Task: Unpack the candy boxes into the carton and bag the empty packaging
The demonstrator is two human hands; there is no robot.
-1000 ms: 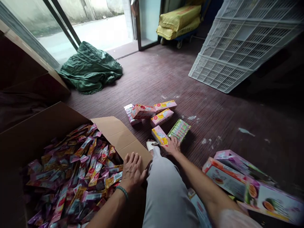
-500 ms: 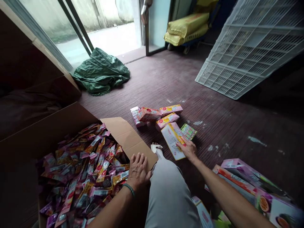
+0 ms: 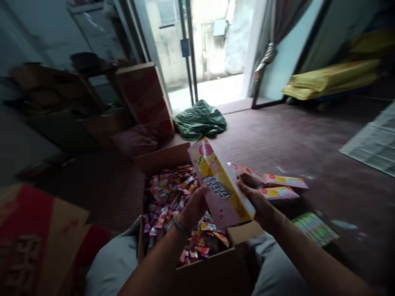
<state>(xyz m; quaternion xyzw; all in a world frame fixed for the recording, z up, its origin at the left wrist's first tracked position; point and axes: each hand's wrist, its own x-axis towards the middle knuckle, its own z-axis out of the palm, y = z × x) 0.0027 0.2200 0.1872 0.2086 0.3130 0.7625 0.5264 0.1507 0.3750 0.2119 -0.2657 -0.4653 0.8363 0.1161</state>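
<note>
A pink and yellow carton (image 3: 220, 185) with a fruit picture is held up between both hands, tilted. My left hand (image 3: 196, 207) grips its left side, with a beaded bracelet at the wrist. On the right side of the carton my right hand (image 3: 256, 201) is closed around its edge. Below them stands an open cardboard box (image 3: 212, 263) filled with small wrapped sachets (image 3: 166, 197) in purple, orange and pink. More pink and yellow cartons (image 3: 279, 193) lie on the floor to the right, near a flat green pack (image 3: 314, 228).
A green sack (image 3: 200, 121) lies by the glass door. Yellow sacks (image 3: 333, 78) rest on a trolley at the right, with a white plastic crate (image 3: 373, 142) nearer. Stacked cardboard boxes (image 3: 145, 98) stand at the left, and a red and brown box (image 3: 40, 238) sits close at lower left.
The carton has been lifted from the floor at the right to above the sachet box. My left hand has left the box flap and taken hold of it. The view has swung left and up.
</note>
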